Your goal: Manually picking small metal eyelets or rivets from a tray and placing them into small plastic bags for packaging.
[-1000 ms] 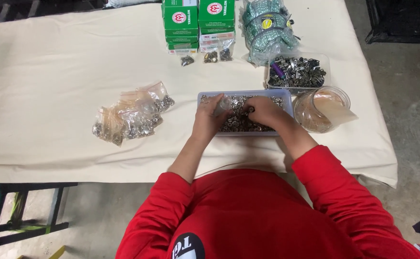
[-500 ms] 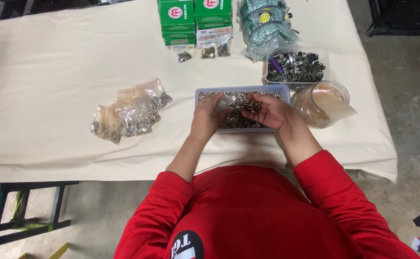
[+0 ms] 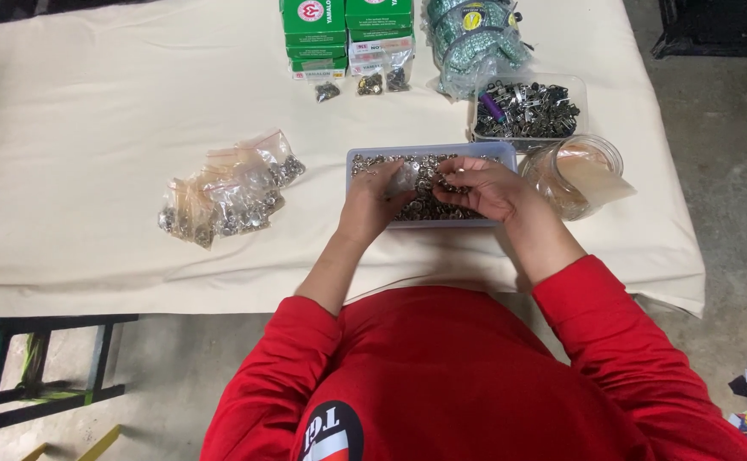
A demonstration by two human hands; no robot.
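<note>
We hold a small clear plastic bag (image 3: 405, 179) in our left hand (image 3: 373, 201); our right hand (image 3: 484, 189) pinches silver fasteners above the pale rectangular tray (image 3: 493, 150). Filled bags (image 3: 228, 192) lie well left; the tray remains well stocked.

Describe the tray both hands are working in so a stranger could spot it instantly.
On the cream-covered table, look near the front edge, right of centre. The shallow pale-blue tray sits there, filled with small silvery metal parts, with the left hand and right hand over it. Unlike the clear tub behind it, it is opaque.
</note>
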